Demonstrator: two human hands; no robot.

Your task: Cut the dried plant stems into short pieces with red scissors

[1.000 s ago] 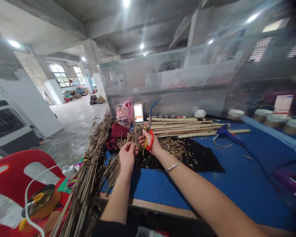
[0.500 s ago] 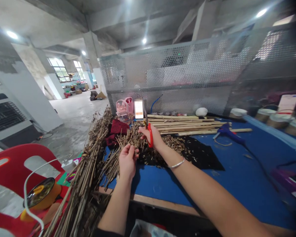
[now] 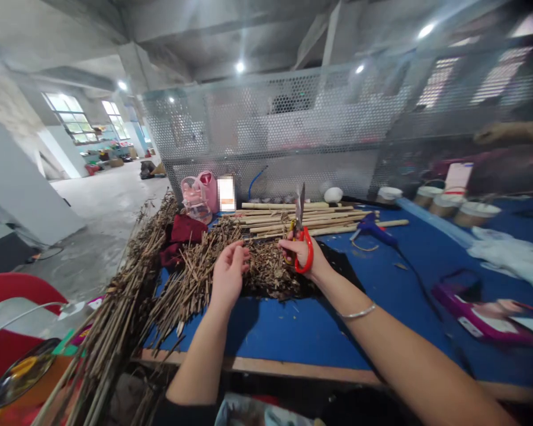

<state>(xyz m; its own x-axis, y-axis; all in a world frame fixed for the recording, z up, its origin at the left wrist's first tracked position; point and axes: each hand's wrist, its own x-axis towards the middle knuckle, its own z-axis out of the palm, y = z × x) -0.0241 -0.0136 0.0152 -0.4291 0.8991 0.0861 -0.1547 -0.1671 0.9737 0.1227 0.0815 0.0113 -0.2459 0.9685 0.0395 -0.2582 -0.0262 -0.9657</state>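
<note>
My right hand (image 3: pixel 308 251) is closed around a pair of red-handled scissors (image 3: pixel 302 236), whose metal blades point upward. Something yellow shows beside the scissors at the fingers. Thumb and fingers of my left hand (image 3: pixel 230 272) are pinched together; what lies between them, if anything, is too small to make out. Both hands hover above a heap of broken dried plant bits (image 3: pixel 270 269) on a black cloth (image 3: pixel 349 269). To the left of my left hand, cut dried stems (image 3: pixel 184 281) are piled on the blue tabletop (image 3: pixel 284 340).
A tall bundle of dried stalks (image 3: pixel 111 313) leans at the table's left edge. Pale sticks (image 3: pixel 288 222) lie behind the heap, near a blue glue gun (image 3: pixel 373 229). Farther back are a dark red cloth (image 3: pixel 186 229) and a pink bag (image 3: pixel 208 190). Perforated metal panels (image 3: pixel 266 124) stand behind.
My view has turned to the right. The scissors in my right hand have moved right, away from my left hand, which stays pinched at about the same spot over the heap.
</note>
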